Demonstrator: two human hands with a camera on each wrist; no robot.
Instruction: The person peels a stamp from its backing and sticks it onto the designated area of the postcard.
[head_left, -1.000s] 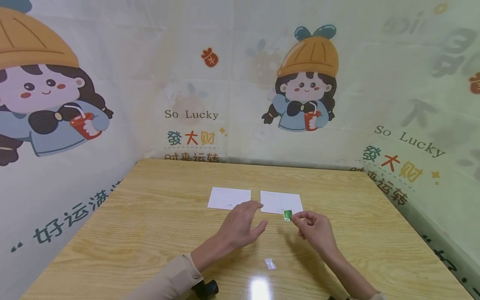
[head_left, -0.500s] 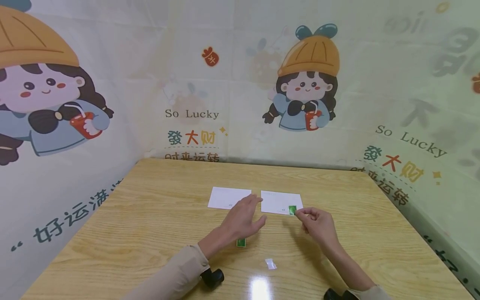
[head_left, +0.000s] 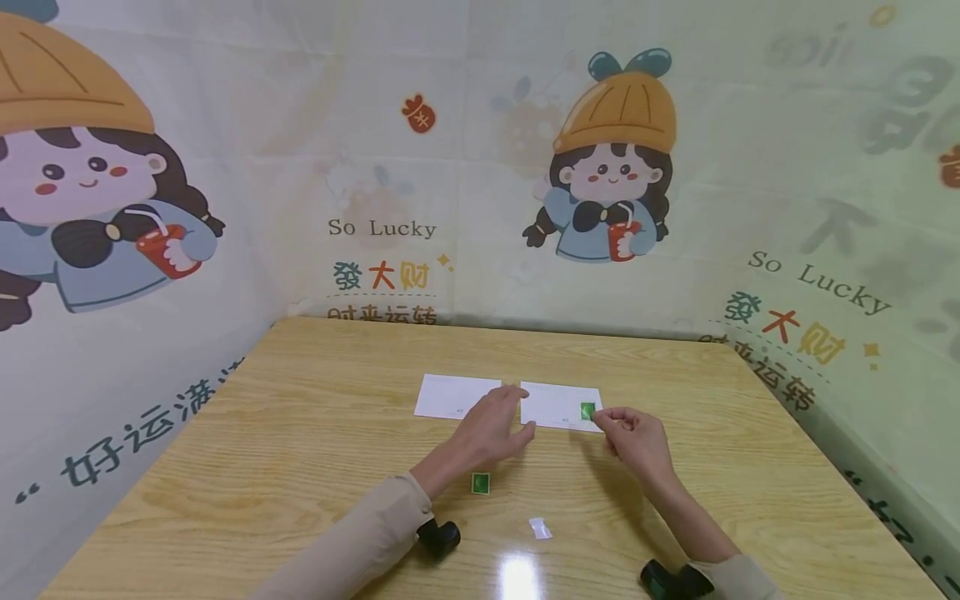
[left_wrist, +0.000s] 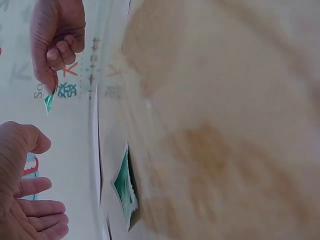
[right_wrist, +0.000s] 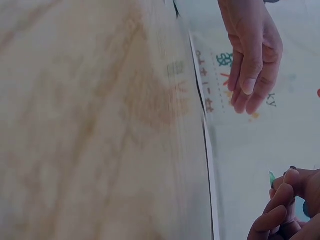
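Between thumb and forefinger, my right hand [head_left: 636,442] pinches a small green postage stamp [head_left: 587,411]. In the head view that stamp overlaps the lower right corner of the right white card [head_left: 550,402]; the left wrist view shows it held up above the table. My left hand [head_left: 487,429] hovers with fingers spread and nothing in them, partly covering the left white card [head_left: 450,393]. A second green stamp [head_left: 481,483], with a toothed edge in the left wrist view, lies on the table near my left wrist.
A crumpled whitish scrap [head_left: 540,528] lies near the front of the wooden table [head_left: 300,467]. Printed cloth [head_left: 487,150] hangs around the back and sides. Black wrist cameras [head_left: 438,539] sit low over the table.
My right hand has carried its stamp up and rightward, from the right card's front edge to over its corner. The second stamp, hidden by my left arm before, now shows fully.
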